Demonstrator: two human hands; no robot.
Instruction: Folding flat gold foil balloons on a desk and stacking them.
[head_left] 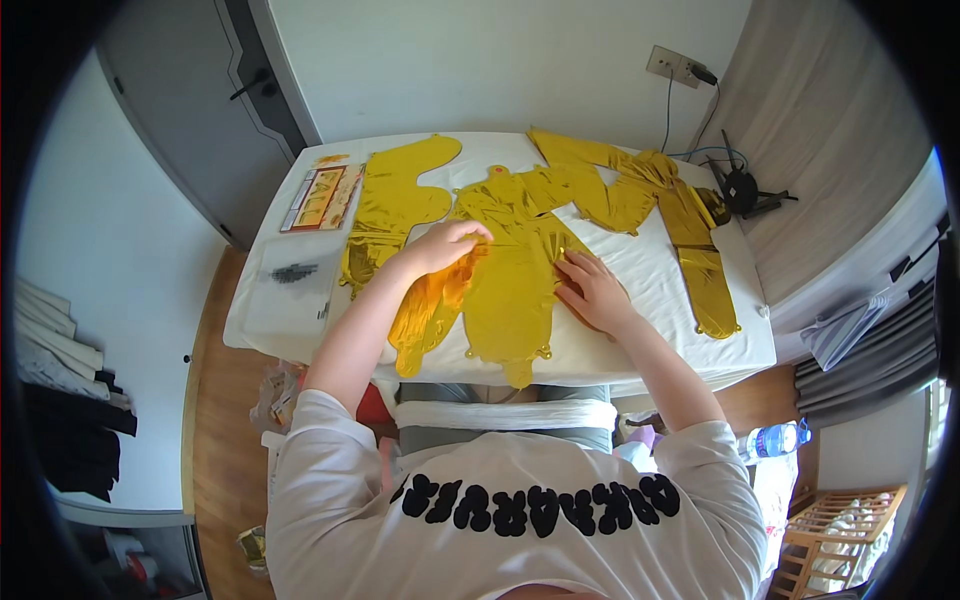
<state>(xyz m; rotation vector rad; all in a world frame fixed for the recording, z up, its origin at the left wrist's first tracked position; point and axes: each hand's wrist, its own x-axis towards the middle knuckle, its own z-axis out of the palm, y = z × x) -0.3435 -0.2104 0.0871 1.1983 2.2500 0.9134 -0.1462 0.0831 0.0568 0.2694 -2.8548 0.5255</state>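
A flat, uninflated gold foil balloon (508, 290) lies before me, its lower end by the table's near edge. My left hand (447, 247) has its fingers closed on the foil at the balloon's upper left. Below that hand, a creased fold of foil (430, 310) gleams orange. My right hand (594, 290) rests on the right side of the same balloon, fingers apart, and the foil puckers by its fingertips. Another flat gold balloon (400, 195) spreads to the left. More gold foil (640, 185) stretches across the back right, with one strip (705, 290) hanging toward the near side.
The table has a white cloth (640, 345). At its left lie a printed packet (322, 197) and a clear plastic bag (290, 280) with something dark inside. A black router-like device (742, 188) with cables stands at the right edge. A water bottle (778, 438) is low on the right.
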